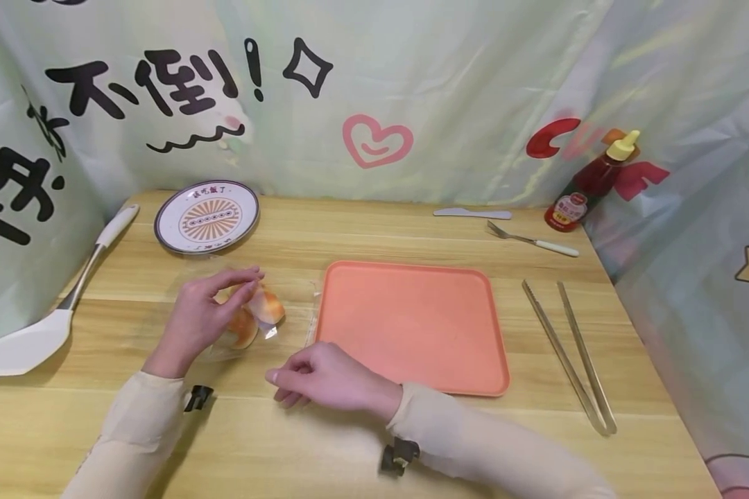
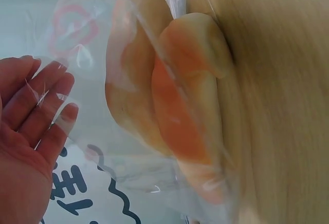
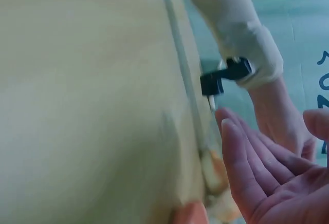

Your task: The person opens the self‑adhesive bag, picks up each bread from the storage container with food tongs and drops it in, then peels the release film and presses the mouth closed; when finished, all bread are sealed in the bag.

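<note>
Two bread rolls (image 2: pixel 193 90) with orange-brown tops lie in a clear plastic bag (image 2: pixel 128 167) on the wooden table. My left hand (image 1: pixel 202 315) is over the bag, thumb and forefinger close together as if pinching the film. Loose film stretches across its fingers in the left wrist view, and in the head view the hand partly covers the bread. My right hand (image 1: pixel 331 378) hovers nearer the table's front with loosely bent fingers. In the right wrist view the right hand (image 3: pixel 272 178) holds nothing.
A pink tray (image 1: pixel 412 326) lies right of the bread. Metal tongs (image 1: pixel 571 360), a fork (image 1: pixel 537 242), a knife (image 1: pixel 472 213) and a sauce bottle (image 1: pixel 589 187) are farther right. Behind the left hand sits a plate (image 1: pixel 209 218); a white spatula (image 1: pixel 44 339) leans at the left edge.
</note>
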Motion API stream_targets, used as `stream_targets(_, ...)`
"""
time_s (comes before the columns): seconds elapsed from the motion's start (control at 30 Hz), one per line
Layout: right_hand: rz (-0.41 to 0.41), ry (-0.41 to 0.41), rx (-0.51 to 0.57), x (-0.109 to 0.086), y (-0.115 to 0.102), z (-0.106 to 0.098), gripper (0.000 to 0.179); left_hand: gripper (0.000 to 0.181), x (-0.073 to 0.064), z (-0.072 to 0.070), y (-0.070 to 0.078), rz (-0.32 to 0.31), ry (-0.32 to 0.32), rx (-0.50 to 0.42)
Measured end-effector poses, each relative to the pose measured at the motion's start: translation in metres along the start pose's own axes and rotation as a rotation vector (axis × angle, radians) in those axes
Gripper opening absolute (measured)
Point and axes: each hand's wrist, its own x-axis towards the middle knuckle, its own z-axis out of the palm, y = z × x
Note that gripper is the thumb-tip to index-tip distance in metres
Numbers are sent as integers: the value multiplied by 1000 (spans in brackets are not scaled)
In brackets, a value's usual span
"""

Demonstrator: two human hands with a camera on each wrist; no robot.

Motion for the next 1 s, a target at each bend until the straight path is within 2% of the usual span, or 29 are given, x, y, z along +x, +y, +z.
stream_targets(0.2, 115, 10, 290, 10, 1, 14, 43, 19, 0, 0, -1, 10, 4, -13)
stream_targets(0.47, 182, 66, 584, 24, 6, 30, 54, 19, 0, 0, -1, -12, -6, -26)
stream_targets(0.57, 204, 98, 646, 30, 9, 35, 59, 19, 0, 1, -1, -6, -4, -29)
stream_targets(0.7, 219, 141, 672, 36, 11, 40, 60, 20, -1, 1, -2, 16, 5, -30)
stream_targets(0.9, 214, 204, 667, 44, 12, 40, 47, 21, -2, 1, -2, 36, 19, -12)
stream_targets(1.0, 224, 222, 683, 46, 13, 39, 46, 23, -2, 0, -4, 42, 24, -8)
